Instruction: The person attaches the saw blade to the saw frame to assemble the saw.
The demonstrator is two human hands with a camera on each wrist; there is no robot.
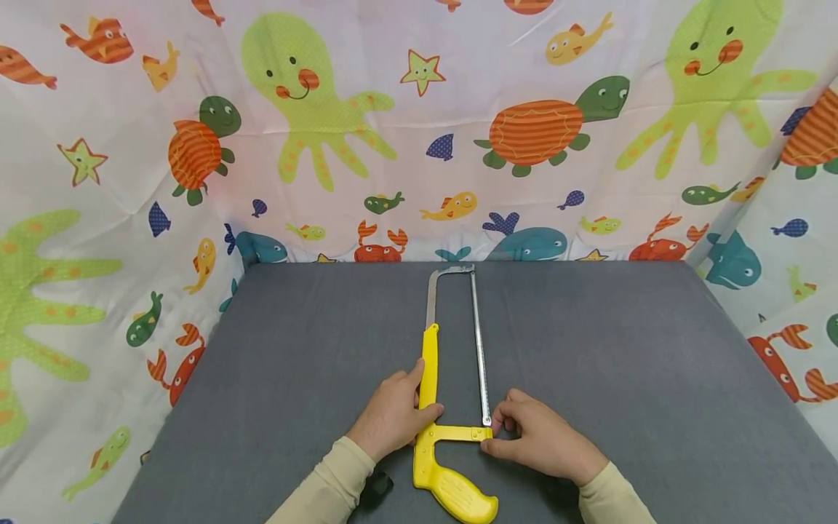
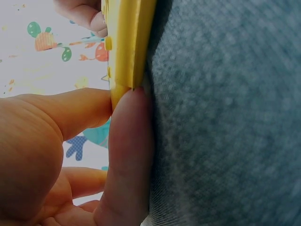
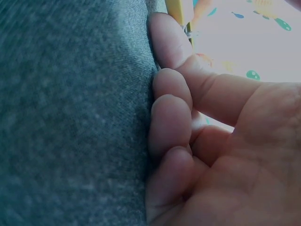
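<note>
A hacksaw (image 1: 456, 434) with a yellow handle and grip lies flat on the grey cloth, its metal bow at the far end and its thin blade (image 1: 479, 342) on the right. My left hand (image 1: 395, 415) grips the yellow upper bar from the left side, thumb across it. In the left wrist view, thumb and finger pinch the yellow frame (image 2: 129, 42). At the right end of the yellow crossbar, by the blade's near end, my right hand (image 1: 540, 440) pinches with thumb and curled forefinger. Its other fingers curl against the cloth in the right wrist view; the exact grip point is hidden.
A grey cloth (image 1: 314, 349) covers the work surface. White curtains (image 1: 432, 160) printed with sea animals stand behind it and along both sides. Beside my left wrist is a small black object (image 1: 377, 486), partly covered by the sleeve.
</note>
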